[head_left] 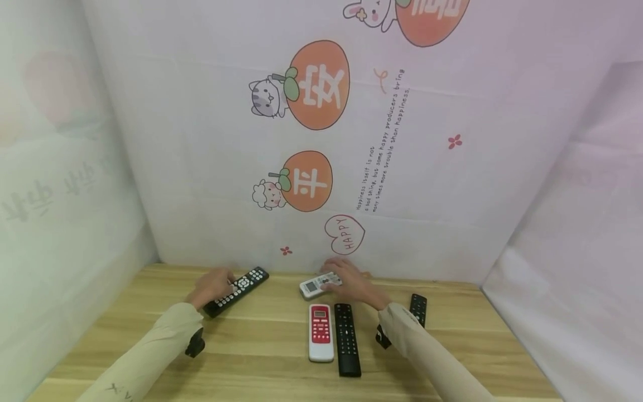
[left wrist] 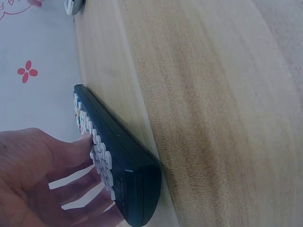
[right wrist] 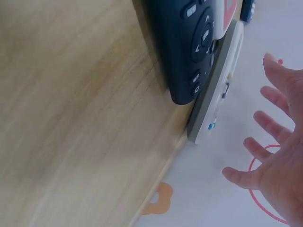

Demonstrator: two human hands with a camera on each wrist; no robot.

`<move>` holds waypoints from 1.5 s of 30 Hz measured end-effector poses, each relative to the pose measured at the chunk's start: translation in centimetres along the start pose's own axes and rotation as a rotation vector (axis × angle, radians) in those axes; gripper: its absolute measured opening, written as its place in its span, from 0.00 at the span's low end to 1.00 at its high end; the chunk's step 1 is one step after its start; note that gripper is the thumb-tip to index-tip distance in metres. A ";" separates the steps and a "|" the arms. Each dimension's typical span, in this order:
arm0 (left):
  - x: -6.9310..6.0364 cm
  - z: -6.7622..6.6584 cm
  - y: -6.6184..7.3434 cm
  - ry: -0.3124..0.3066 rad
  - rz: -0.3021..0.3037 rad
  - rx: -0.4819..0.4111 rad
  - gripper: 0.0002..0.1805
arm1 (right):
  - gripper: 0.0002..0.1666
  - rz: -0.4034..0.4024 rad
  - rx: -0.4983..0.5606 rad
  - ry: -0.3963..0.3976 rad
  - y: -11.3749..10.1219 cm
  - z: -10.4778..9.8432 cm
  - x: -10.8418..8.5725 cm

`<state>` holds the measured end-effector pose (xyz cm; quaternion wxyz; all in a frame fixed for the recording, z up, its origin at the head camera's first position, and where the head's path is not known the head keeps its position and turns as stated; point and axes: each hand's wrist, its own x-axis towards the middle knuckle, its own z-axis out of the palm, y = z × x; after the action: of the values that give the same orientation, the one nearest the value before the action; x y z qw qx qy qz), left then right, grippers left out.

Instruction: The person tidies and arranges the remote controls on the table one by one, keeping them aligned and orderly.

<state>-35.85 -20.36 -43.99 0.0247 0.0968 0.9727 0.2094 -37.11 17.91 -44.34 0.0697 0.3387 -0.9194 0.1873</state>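
A: What is the biggest thing here?

B: The pale printed backdrop (head_left: 216,167). It rises behind the tabletop (head_left: 261,349), whose flat wood lets every remote lie steady.

A: And the arms?

B: Both reach in from the near side. The right sleeve (head_left: 434,357) crosses the tabletop because that hand reaches inward.

A: How is each grip?

B: The right hand (head_left: 354,283) is spread, fingers apart and clear of anything; the right wrist view shows a gap. The left hand (head_left: 212,286) grips the black remote with white buttons (head_left: 249,281), thumb on its face, fingers over the far side. I'd guess that suits a slim bar: holding across the width steadies it. It lies slantwise near the backdrop; I can't tell whether it is lifted at all.

A: Next in size?

B: The long black remote (head_left: 348,340), beside the red-faced remote (head_left: 321,333). They lie nearly parallel, perhaps so that both faces read easily.

A: What's under the right hand?

B: The white remote (head_left: 312,286), angled near the backdrop's foot. The spread fingers probably allow for its width.

A: And the smallest visible piece?

B: Another black remote (head_left: 418,307), far right, its lower part hidden by the sleeve.
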 end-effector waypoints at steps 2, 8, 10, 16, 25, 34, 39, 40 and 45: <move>0.0 0.0 0.0 0.003 0.001 0.000 0.17 | 0.26 0.010 0.008 -0.024 0.2 0.1 0.3; 0.1 0.0 0.1 0.006 0.001 -0.006 0.17 | 0.27 0.027 0.025 -0.107 0.7 0.3 1.1; 0.1 0.0 0.1 0.005 -0.005 -0.007 0.17 | 0.27 0.027 0.053 -0.127 0.9 0.3 1.3; 0.0 0.2 0.1 0.001 -0.026 -0.003 0.16 | 0.26 -0.058 0.034 -0.156 2.8 1.3 2.0; -0.1 0.0 0.2 0.009 -0.020 -0.002 0.17 | 0.28 0.074 0.033 -0.227 0.4 0.2 1.9; -0.3 0.1 0.0 0.000 -0.022 -0.003 0.16 | 0.31 0.081 -0.038 -0.208 -0.1 0.3 2.1; -0.3 0.2 0.0 0.002 -0.016 0.003 0.16 | 0.29 0.098 -0.087 -0.202 0.0 0.6 2.2; -0.2 0.2 -0.1 0.002 -0.013 0.008 0.17 | 0.29 0.097 -0.090 -0.200 0.0 0.6 2.2; 0.0 0.2 -0.3 -0.001 -0.021 0.015 0.17 | 0.25 0.030 -0.127 -0.172 -0.4 0.3 2.1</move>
<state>-35.87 -20.50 -44.32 0.0265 0.0870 0.9752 0.2020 -38.46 16.29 -44.00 0.0090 0.3346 -0.9370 0.1000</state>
